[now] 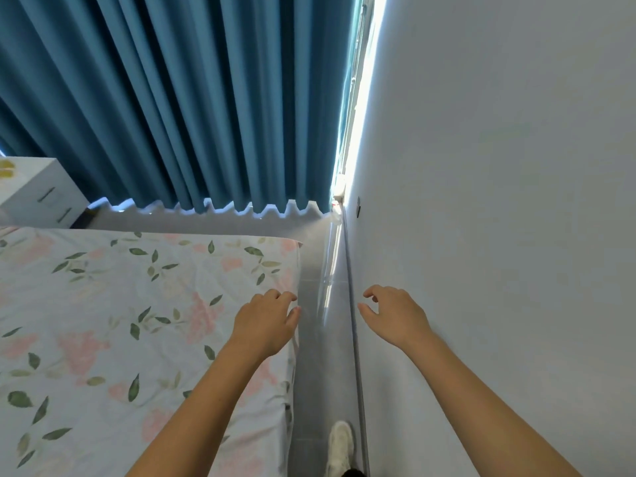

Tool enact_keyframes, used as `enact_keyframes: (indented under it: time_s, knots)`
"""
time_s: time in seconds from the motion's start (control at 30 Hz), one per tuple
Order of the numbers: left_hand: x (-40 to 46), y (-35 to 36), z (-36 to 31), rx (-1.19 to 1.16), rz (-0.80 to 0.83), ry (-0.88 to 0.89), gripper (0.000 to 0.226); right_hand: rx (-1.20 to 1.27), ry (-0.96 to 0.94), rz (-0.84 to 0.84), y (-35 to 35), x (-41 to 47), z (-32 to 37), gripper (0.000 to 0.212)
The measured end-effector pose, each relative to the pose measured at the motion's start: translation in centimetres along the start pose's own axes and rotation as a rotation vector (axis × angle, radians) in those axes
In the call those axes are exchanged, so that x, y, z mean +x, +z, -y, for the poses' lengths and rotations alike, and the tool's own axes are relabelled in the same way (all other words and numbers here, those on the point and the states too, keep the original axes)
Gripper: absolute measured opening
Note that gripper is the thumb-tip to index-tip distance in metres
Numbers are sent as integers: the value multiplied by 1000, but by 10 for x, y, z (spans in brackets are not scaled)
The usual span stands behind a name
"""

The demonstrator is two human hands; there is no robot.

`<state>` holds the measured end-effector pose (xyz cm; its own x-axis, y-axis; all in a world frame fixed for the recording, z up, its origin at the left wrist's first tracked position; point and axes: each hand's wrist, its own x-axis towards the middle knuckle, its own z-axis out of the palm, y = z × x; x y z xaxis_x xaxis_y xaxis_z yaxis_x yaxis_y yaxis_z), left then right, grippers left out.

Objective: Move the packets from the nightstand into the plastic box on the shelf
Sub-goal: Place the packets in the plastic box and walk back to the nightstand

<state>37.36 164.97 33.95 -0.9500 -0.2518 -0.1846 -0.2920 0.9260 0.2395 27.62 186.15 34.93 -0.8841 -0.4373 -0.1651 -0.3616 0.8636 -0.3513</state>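
Note:
A white nightstand (41, 194) with drawer handles stands at the far left, beside the curtain. A yellow packet (7, 168) lies on its top at the frame's edge, partly cut off. My left hand (265, 323) hovers over the right edge of the bed with loosely curled fingers and holds nothing. My right hand (392, 315) hangs in front of the wall, fingers loosely curled, also holding nothing. No plastic box or shelf is in view.
A bed with a floral sheet (120, 321) fills the lower left. A narrow strip of grey floor (320, 356) runs between bed and white wall (499, 235). Blue curtains (189, 98) hang ahead. My white shoe (340, 445) is on the floor strip.

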Motion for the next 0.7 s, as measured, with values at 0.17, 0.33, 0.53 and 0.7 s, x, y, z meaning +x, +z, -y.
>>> enact_keyframes:
  time_s: [0.17,0.33,0.53,0.7]
  knots:
    - [104,-15,-3,40,-24,16,43,18,-11,-22,-22,102,-9,47]
    - [204,-32,-20,26,18,39,43,20,48,-49,-37,192,-24,47]
    - [294,-58,-13,1,-35,33,41,-32,41,-23,-58,286,-23,47]
    - [369,-67,1,-10,13,-1,42,-25,33,11,-64,365,-19,47]
